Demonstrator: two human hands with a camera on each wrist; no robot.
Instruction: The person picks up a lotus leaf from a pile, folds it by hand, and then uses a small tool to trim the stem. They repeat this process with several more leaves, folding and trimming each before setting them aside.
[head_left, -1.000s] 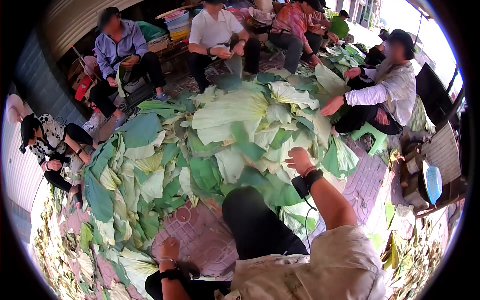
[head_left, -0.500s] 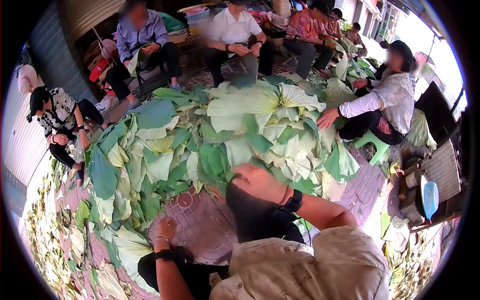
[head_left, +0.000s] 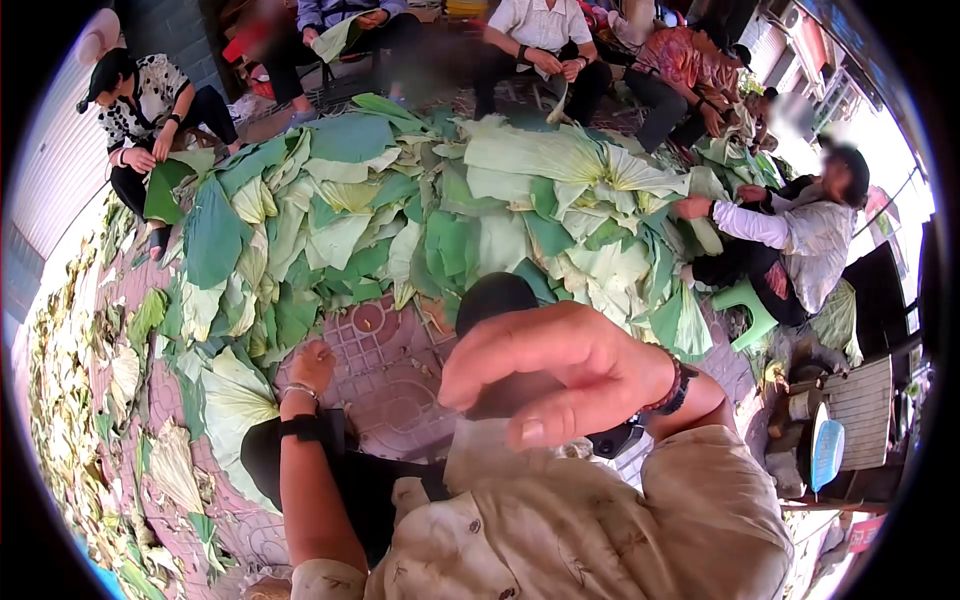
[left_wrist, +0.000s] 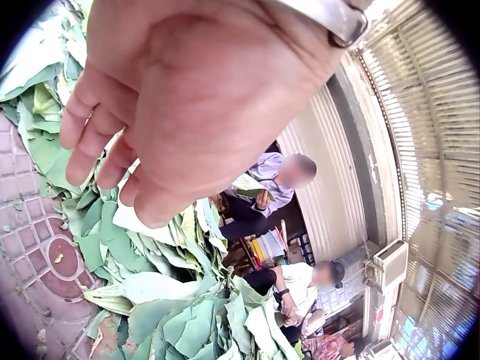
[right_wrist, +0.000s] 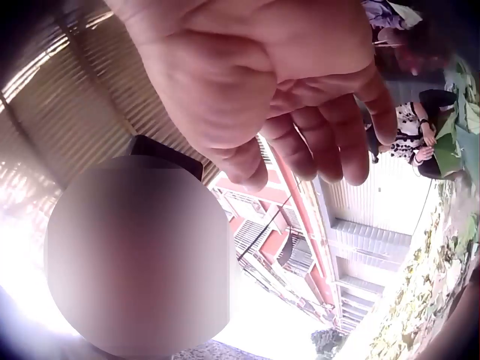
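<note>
My right hand [head_left: 575, 365] is raised in front of my chest, large in the head view, with its fingers loosely bent and nothing between them. The right wrist view shows the bare palm of that hand [right_wrist: 262, 82] near a blurred head. Low beside my knee hangs my left hand [head_left: 311, 367], holding nothing; its relaxed fingers and palm [left_wrist: 202, 97] fill the top of the left wrist view. Beyond both hands lies a wide heap of big green and pale lotus leaves [head_left: 530, 165]. A pale leaf [head_left: 235, 390] is nearest to the left hand.
Several seated people surround the heap; a person in a spotted top [head_left: 155, 95] holds a leaf. At the right, another sits on a green stool [head_left: 745, 315]. A blue basket [head_left: 827, 453] stands by a board. Dry leaves litter the paving [head_left: 390, 400].
My right hand has drawn back from over the heap toward my chest and camera. The left hand stays low. The head view has shifted; the person at the left now holds a green leaf.
</note>
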